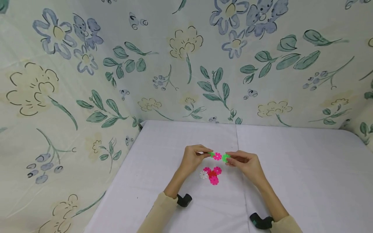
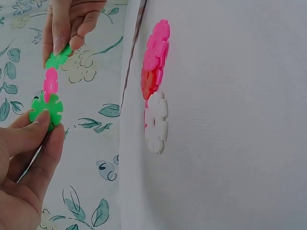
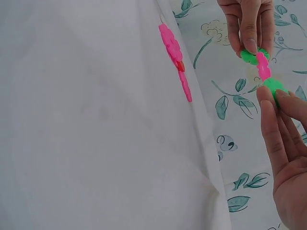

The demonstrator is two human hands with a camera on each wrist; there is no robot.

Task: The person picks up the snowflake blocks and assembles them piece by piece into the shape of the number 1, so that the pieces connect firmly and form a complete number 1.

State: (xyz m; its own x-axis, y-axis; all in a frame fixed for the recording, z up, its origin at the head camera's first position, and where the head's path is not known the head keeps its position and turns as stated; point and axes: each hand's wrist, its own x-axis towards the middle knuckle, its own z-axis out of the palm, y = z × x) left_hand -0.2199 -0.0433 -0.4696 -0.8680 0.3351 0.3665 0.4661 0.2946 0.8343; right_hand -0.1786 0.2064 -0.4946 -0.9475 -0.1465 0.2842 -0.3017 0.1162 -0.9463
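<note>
The left hand pinched a green disc between thumb and fingers, and the right hand pinched a second green disc the same way. Between them was a bright pink disc, its left rim meeting the left green disc and its right rim touching or just beside the right one; whether that second joint was seated could not be told. All three were held up over the white-covered table.

The step in hand seemed to be slotting notched rims together. Done well, it probably called for a notch of the right disc facing a notch of the pink one, the two faces crossed rather than parallel, then a straight, even push inward. Holding the left pair close to its joint would likely have kept it from twisting loose, and fingertips were best kept off the meeting notches.

Nearer the person, below the hands, a cluster lay on the cloth: a red disc with three pink ones around it and a white disc at the left. Beyond the table's far edge hung a floral curtain.
</note>
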